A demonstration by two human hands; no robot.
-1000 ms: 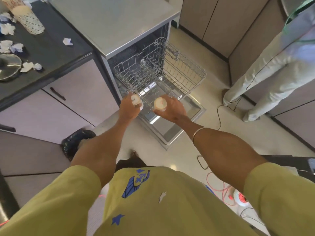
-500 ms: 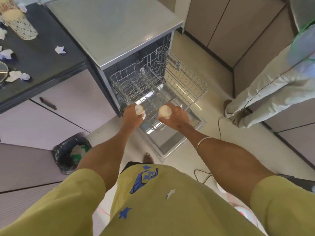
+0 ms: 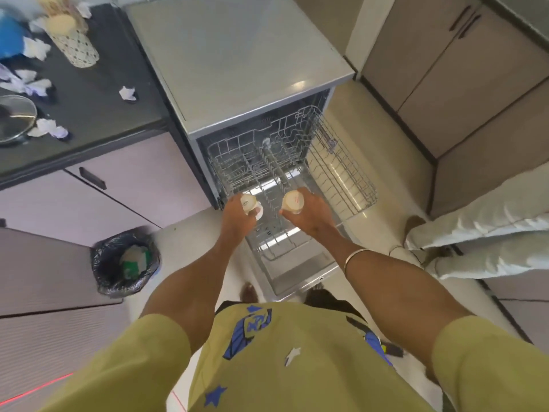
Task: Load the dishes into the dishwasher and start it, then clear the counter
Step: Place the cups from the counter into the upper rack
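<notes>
The person has stepped closer to the dishwasher [image 3: 237, 63] in the last second. Both hands have moved forward and now hang over the near end of the pulled-out rack [image 3: 341, 162]. A second ago they were further back, over the open door [image 3: 297, 263].

The left hand [image 3: 237, 217] holds a white mug [image 3: 249, 202], fingers curled round it, with its handle pointing toward the other hand. The right hand [image 3: 312, 214] holds a cream cup [image 3: 292, 200], fingers wrapped round its side. Both are still in the air, not yet touching the wire.

I think this means loading is only starting. The rack looks bare, and these two seem to be the first things going in. Next they would need to be set between the prongs.

The counter [image 3: 89, 114] on the left still has crumpled paper bits [image 3: 47, 129], a glass lid [image 3: 15, 117] and a patterned holder [image 3: 74, 43], so clearing is not done.

The mug has small dark writing on its side, too blurry to read. The cup shows a faint red mark, also unreadable.
</notes>
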